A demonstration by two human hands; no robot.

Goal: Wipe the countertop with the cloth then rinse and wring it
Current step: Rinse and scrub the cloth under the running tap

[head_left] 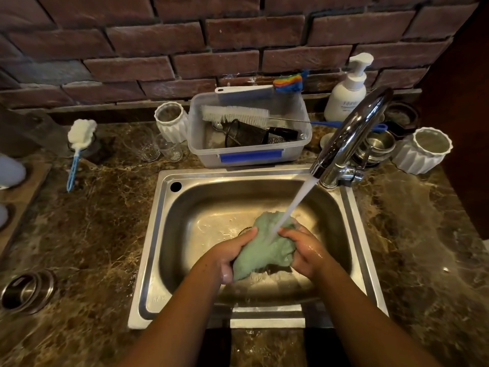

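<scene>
Over the stainless-steel sink [154, 234], the bunched, soaked green cloth [264, 250] lies between the 2 hands, long axis running near-left to far-right under the tap's water stream [293, 205], left hand [229, 256] gripping its near-left end, right hand [305, 251] clasping its right flank, equally close.

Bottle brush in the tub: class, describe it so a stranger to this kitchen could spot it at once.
Behind the steel sink stands a clear plastic tub. The bottle brush lies across its top. Its long white bristles on a wire stem set it apart from the rainbow-headed brush behind and the sponge-headed brush far left.
</scene>
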